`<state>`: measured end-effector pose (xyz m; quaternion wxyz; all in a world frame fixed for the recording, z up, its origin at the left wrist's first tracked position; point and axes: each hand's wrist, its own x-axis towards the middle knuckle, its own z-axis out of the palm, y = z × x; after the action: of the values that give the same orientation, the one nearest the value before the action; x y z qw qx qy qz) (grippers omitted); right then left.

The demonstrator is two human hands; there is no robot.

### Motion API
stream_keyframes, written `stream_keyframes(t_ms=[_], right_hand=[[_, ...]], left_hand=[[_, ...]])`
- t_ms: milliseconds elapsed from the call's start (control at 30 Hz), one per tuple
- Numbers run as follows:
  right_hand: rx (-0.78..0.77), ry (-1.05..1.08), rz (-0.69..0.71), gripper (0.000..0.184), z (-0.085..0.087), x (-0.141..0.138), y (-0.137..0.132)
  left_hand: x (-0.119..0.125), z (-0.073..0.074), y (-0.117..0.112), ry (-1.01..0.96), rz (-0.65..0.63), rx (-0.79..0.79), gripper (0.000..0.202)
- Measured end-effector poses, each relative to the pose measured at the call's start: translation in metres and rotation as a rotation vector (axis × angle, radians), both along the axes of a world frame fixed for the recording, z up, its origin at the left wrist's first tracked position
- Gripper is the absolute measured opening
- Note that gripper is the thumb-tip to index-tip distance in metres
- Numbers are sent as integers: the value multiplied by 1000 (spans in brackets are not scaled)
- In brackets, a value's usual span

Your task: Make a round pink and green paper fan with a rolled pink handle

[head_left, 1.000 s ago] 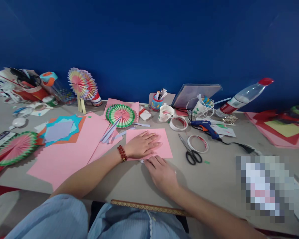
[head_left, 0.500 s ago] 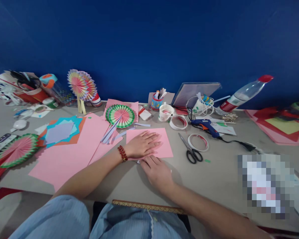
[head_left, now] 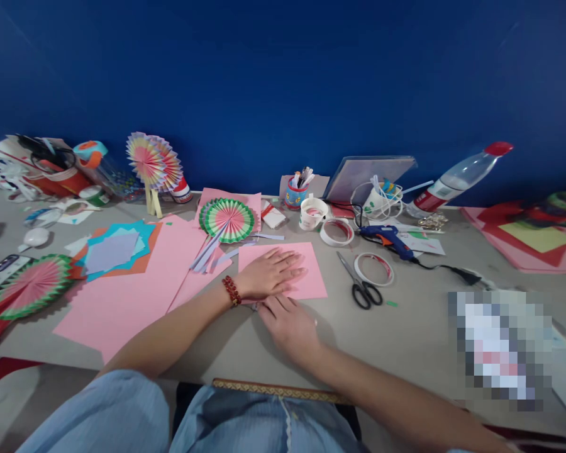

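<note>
A small pink paper sheet [head_left: 311, 267] lies flat on the grey table [head_left: 419, 327] in front of me. My left hand [head_left: 268, 274], with a red bead bracelet at the wrist, rests flat on the sheet with fingers stretched out. My right hand [head_left: 287, 324] lies just below it, fingertips pressing along the sheet's near edge, fingers together and extended. Neither hand holds anything.
Black scissors [head_left: 361, 286], tape rolls [head_left: 373, 269] and a blue glue gun [head_left: 387, 239] lie to the right. Large pink sheets [head_left: 132, 289], pleated paper fans [head_left: 227, 219] and layered star cutouts [head_left: 116, 248] lie left. Cups, a bottle [head_left: 457, 179] and red papers line the back.
My right hand has slid leftward along the near edge of the pink sheet. My left hand has stayed flat on the sheet.
</note>
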<state>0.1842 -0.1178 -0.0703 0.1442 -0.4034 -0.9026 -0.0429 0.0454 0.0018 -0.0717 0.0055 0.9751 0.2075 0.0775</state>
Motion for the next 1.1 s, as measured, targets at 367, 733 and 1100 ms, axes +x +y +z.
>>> stream_keyframes(t_ms=[367, 733, 1100], right_hand=[[48, 59, 111, 8, -6, -8, -6], [-46, 250, -5, 27, 18, 81, -2], [223, 139, -520, 33, 15, 186, 34]], left_hand=[[1, 4, -1, 10, 13, -31, 57], [-2, 5, 1, -32, -7, -103, 62], [1, 21, -23, -13, 4, -91, 80]])
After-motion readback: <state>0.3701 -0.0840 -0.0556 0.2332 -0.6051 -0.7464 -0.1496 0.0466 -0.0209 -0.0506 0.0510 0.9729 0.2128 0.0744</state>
